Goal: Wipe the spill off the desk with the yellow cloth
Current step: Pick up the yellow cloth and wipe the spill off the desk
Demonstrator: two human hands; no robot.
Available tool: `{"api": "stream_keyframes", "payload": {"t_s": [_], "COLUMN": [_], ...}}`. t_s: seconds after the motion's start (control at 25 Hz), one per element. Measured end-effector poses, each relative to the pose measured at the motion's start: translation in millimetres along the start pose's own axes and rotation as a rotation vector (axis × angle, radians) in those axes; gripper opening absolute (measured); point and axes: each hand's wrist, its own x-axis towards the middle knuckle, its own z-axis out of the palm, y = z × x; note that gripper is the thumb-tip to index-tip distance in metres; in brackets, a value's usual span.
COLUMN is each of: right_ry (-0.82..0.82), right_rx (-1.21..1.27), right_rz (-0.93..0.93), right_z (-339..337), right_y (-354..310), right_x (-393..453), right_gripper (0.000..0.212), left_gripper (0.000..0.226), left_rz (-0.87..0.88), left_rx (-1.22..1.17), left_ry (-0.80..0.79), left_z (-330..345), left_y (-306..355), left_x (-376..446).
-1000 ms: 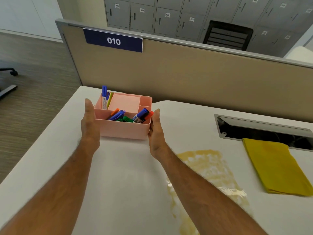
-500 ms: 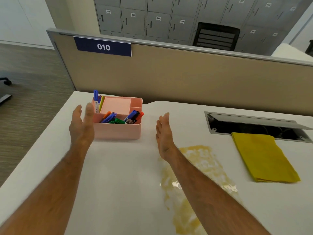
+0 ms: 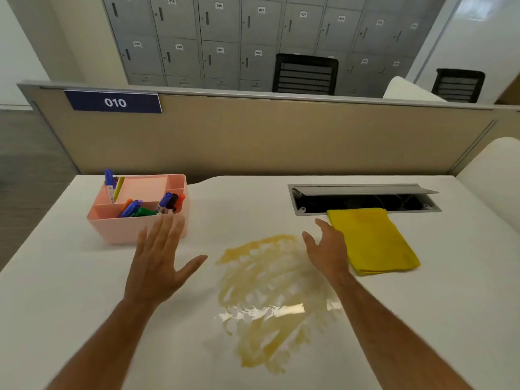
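A smeared yellowish spill (image 3: 270, 294) lies on the white desk (image 3: 436, 319), in the middle, between my two forearms. The folded yellow cloth (image 3: 374, 240) lies flat to the right of the spill, its far edge at the cable slot. My right hand (image 3: 326, 253) hovers open at the cloth's left edge, fingers apart, holding nothing; whether it touches the cloth is unclear. My left hand (image 3: 160, 260) is open with spread fingers, palm down, just in front of the pink organizer.
A pink desk organizer (image 3: 123, 225) with markers and sticky notes stands at the back left. An open grey cable slot (image 3: 363, 198) is set into the desk at the back right. A beige partition (image 3: 267, 139) closes off the far side.
Both hands let go of the pink organizer. My right hand moved right across the spill to the cloth's edge. My left hand drew back and opened flat. The view shifted right.
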Motion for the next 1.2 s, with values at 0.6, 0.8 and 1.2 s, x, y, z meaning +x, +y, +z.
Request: {"api": "stream_keyframes", "payload": {"t_s": [0.6,0.8,1.2], "right_ry": [-0.159,-0.001,-0.046], "right_rx": [-0.782,-0.335,0.843], "right_rz": [-0.168,-0.147,0.205], "right_z": [-43,-66,-99], "right_y": [85,40,-62], "right_x": [22,25,46], "right_gripper": [0.026,0.033,0.03], "left_gripper": [0.088,0.086,0.087], "left_rz": [-0.341,-0.339,-0.336], "left_rx": [0.165,0.174,0.136], "left_ry": [-0.385,-0.4,-0.372], "left_z": [51,51,46], "left_y": [14,12,17], "left_x": [-73,-72,-71]}}
